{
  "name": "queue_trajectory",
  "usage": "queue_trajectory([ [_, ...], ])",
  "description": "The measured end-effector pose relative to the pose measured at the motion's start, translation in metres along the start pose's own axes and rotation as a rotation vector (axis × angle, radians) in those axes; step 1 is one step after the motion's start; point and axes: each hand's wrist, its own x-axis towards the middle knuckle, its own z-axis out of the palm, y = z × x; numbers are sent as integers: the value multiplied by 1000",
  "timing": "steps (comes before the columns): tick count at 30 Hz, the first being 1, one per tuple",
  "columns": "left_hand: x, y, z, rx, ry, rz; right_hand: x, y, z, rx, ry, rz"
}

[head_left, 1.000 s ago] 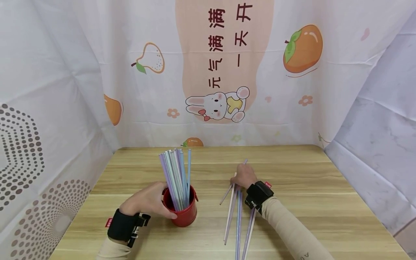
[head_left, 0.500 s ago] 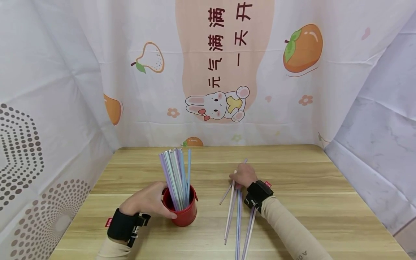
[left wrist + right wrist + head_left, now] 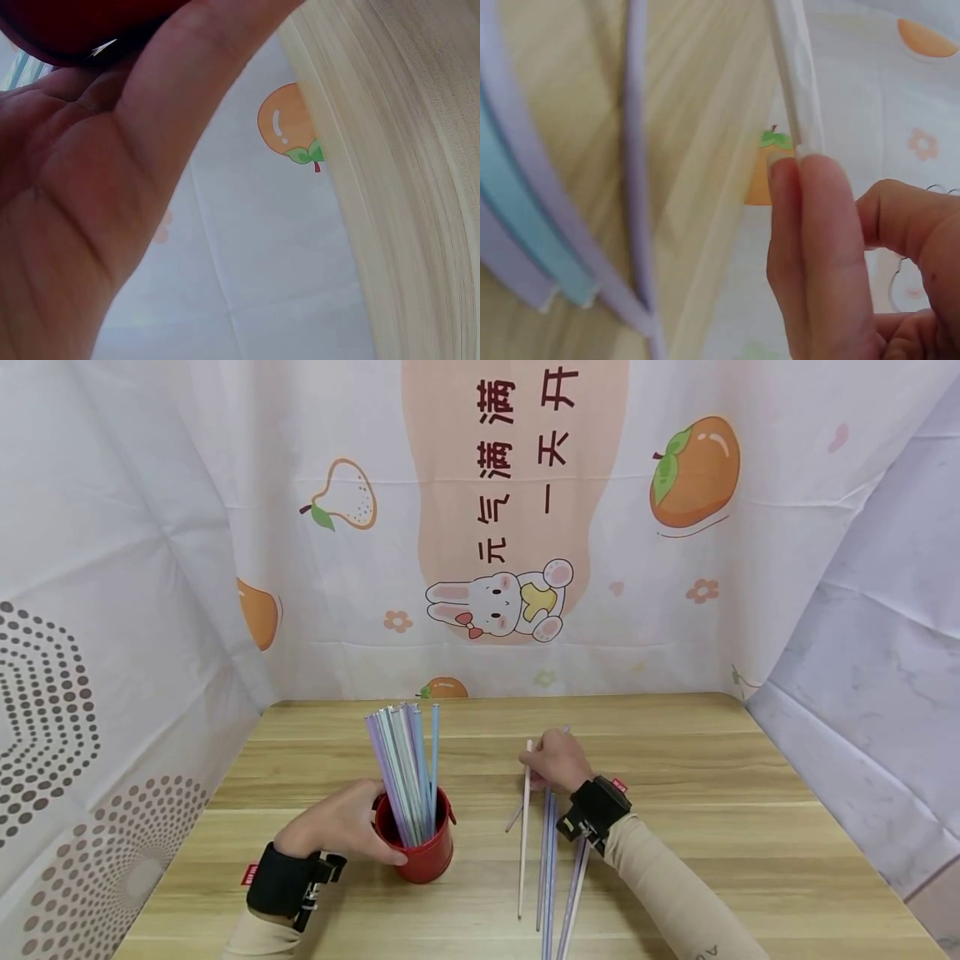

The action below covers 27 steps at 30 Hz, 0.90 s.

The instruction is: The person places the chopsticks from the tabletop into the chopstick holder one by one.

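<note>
White straw [image 3: 524,852]: shifted at its upper end toward the red bucket [image 3: 429,863] since half a second ago; now apart from the purple straw [image 3: 542,868] formerly close alongside.
Right hand [image 3: 557,758]: moved slightly the same way; fingers together and clamped on the white straw near its upper end, seen clearly in the right wrist view.
Left hand [image 3: 348,818]: unmoved at the bucket; curled round its left side, thumb against the near wall, other fingertips hidden behind.
Straw position: well to the right of the bucket, long part pointing toward the person; cannot tell whether touching the table [image 3: 660,743] at the lower end.
Bucket straws [image 3: 405,768]: bunched upright with a lean to the left, purple, pale green, grey and blue; rising well above the rim.
Blue straw [image 3: 435,752]: upright at the right edge of the bunch, a little apart at the top.
Slanted straw [image 3: 514,818]: lying crosswise under the right hand, poking out on both sides; partly blocked by the hand and the white straw.
Middle straws [image 3: 551,860]: lying just beside the purple straw, upper ends covered by the right hand.
Right pair [image 3: 572,893]: purple and white, side by side, passing under the right wristband [image 3: 597,810].
Cloth [image 3: 345,610]: hanging behind the table, printed with fruit and a rabbit.
</note>
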Motion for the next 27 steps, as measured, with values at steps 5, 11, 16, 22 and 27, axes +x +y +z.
queue_trajectory([
  [5, 0, 0, 0, -9, -1, -1, -5, -12, -3, 20, 15, -60],
  [11, -1, 0, 0, -13, -1, 0, -11, -28, -7, 0, 33, -122],
  [16, -1, 1, -1, -17, -2, -3, -15, -41, -12, 28, 41, -145],
  [22, -1, 1, -1, -16, -2, -6, -21, -55, -17, 97, 28, -174],
  [27, -1, 1, 0, -8, 0, -4, -26, -68, -22, 111, 37, -190],
])
